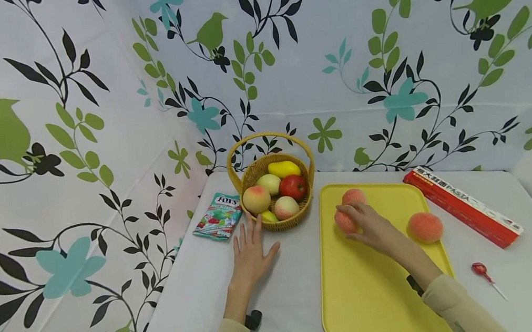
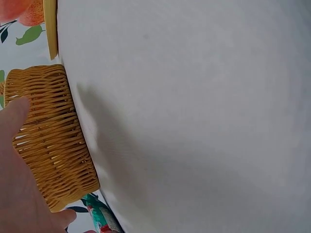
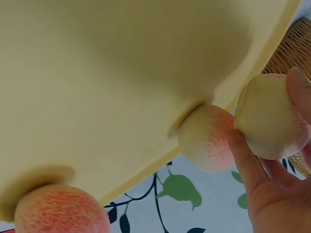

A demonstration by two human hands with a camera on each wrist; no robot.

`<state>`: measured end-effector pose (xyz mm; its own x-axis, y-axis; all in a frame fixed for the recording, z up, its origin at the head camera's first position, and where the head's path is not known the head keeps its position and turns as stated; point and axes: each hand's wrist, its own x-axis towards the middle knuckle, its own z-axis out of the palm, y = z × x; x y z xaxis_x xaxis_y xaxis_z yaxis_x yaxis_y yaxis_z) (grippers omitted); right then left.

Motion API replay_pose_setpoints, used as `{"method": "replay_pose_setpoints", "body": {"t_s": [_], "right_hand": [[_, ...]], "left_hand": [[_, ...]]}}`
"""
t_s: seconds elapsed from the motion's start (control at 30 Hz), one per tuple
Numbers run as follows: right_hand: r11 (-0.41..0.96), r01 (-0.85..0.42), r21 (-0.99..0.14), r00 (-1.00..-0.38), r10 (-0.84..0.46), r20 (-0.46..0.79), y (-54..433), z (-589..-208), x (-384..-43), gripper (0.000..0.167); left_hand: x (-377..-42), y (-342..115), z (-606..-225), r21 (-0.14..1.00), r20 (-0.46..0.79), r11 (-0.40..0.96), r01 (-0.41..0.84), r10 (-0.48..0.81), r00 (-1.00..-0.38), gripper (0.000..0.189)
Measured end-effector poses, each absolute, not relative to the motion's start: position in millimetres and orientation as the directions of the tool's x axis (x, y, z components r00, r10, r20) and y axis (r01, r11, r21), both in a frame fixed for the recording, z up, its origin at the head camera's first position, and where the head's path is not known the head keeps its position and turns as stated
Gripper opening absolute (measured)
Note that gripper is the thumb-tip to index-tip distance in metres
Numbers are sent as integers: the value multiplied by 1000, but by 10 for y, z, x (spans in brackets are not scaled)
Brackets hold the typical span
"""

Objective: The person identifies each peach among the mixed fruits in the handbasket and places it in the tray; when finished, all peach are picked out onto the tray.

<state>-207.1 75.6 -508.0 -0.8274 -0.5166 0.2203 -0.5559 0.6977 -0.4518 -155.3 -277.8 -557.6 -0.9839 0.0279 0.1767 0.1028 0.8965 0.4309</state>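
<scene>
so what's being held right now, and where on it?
Right hand holds a peach by its opposite sides; left hand holds nothing.

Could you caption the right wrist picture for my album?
Fingers hold a peach over a yellow tray, two more peaches on it, a basket beside it.

- On my tray: peach at eleven o'clock, second peach at two.
- In my right hand: third peach.
- From the tray: basket at ten, pasta box at two, lollipop at three.
- Candy packet at the basket's eight.
</scene>
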Motion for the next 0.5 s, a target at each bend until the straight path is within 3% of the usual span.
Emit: {"method": "replay_pose_setpoints", "body": {"t_s": [0.5], "right_hand": [[701, -572, -426, -818, -528, 230, 798, -5293, -1998, 77]], "left_hand": [[-1512, -2748, -5489, 381, 127, 923, 57, 9, -992, 93]]}}
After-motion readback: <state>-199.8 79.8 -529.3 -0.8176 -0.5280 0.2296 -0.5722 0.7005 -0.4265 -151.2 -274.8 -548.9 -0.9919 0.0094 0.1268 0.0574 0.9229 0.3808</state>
